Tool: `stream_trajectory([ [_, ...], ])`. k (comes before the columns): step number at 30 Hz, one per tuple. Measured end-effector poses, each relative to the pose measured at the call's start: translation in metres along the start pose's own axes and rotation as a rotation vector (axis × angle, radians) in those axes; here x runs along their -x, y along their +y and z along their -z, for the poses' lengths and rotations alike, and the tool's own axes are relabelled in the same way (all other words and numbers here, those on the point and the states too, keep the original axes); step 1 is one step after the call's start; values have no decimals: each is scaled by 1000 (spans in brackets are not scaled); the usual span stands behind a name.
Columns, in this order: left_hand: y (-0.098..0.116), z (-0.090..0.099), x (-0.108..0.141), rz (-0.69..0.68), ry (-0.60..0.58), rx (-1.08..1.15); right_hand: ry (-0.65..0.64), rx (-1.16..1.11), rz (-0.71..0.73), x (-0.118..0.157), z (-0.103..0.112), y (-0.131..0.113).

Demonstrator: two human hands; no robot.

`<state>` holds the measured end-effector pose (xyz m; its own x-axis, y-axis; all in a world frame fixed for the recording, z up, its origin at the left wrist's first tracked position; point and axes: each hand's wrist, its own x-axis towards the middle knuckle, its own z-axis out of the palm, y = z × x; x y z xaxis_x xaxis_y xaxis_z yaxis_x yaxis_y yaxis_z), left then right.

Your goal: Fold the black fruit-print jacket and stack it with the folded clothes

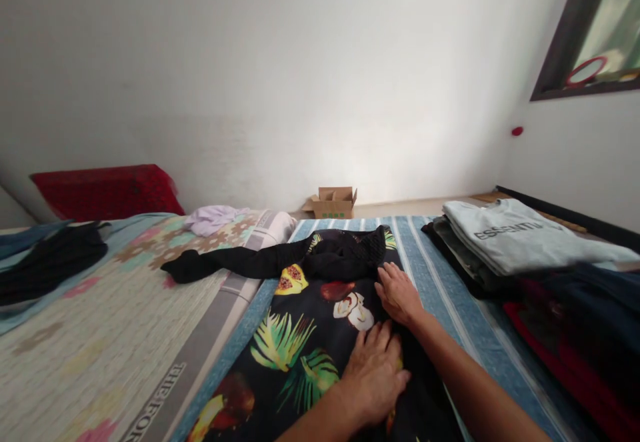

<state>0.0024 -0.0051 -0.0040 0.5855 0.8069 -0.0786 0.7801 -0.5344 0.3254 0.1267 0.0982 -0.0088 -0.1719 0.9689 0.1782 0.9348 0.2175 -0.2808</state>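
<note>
A black garment (325, 309) printed with leaves and fruit lies spread on the blue striped cover. Across its far end is a bunched black piece (340, 255), from which a long dark leg or sleeve (225, 263) stretches out to the left. My left hand (375, 369) rests on the printed cloth near the bottom centre, fingers spread. Farther forward, my right hand (399, 292) lies at the garment's right edge, just below the bunched black part, with its fingers extended over the fabric. Neither hand holds anything.
Folded clothes with a pale grey shirt (530, 235) on top are stacked at right, beside dark and red clothes (590, 322). Black clothing (55, 262) and a lilac cloth (213, 219) lie left. A cardboard box (334, 203) stands by the wall.
</note>
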Motion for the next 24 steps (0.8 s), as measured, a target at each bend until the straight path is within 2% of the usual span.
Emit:
stream_trajectory([
  [3, -3, -4, 1, 10, -21, 29, -56, 15, -46, -18, -20, 1],
  [5, -4, 0, 2, 6, -54, 49, -78, 18, -60, -20, -32, 1],
  [9, -13, 33, -3, -47, -117, 89, -95, 16, -81, -18, -42, 4],
  [10, -20, 43, -7, -37, -83, 71, -100, 14, -82, -18, -43, 4],
  [12, -40, 62, -21, 45, 60, -36, -105, 9, -80, -18, -42, 4],
  [15, -80, 82, -47, 278, 284, -275, -102, 2, -80, -18, -41, 2],
  [17, -107, 87, -63, 459, 339, -361, -100, -7, -81, -18, -40, 2],
  [19, -127, 88, -73, 585, 358, -370, -107, -23, -84, -19, -40, 1],
  [24, -153, 92, -81, 673, 461, -249, -129, -61, -89, -19, -38, 1],
])
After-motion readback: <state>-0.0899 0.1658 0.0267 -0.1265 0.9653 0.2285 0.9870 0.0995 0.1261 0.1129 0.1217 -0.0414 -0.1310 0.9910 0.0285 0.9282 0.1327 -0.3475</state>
